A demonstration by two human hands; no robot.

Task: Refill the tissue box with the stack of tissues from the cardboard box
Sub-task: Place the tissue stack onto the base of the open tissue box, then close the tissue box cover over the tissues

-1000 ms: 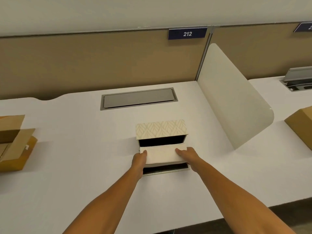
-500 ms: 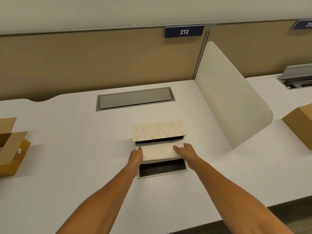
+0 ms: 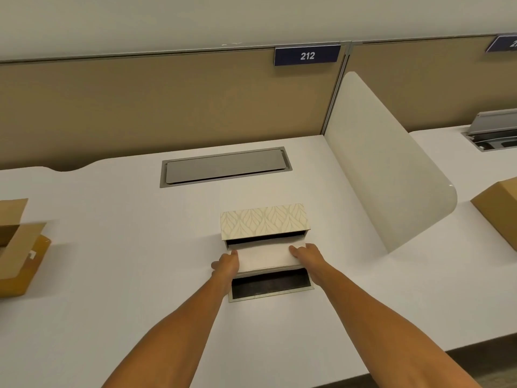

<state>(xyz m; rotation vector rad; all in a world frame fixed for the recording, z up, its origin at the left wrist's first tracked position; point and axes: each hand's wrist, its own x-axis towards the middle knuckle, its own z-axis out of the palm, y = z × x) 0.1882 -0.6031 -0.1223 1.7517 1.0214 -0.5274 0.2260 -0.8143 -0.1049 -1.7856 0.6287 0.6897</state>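
Feeding stack of tissues (image 3: 265,257) into tissue box (image 3: 264,221), mid-worktop (image 3: 112,275); leading edge at the dark opening. Left hand (image 3: 226,264) and right hand (image 3: 306,254) grasping the stack's two short ends. Hinged panel (image 3: 271,287) lying open in front. Best kept level, square to the opening, pressed evenly from both ends to avoid buckling. Cardboard box (image 3: 19,247) far left.

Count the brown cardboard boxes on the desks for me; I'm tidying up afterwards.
2. One open cardboard box sits at the left edge of the desk; another cardboard box sits at the right edge, past the divider. Both are cropped; others may lie outside view.
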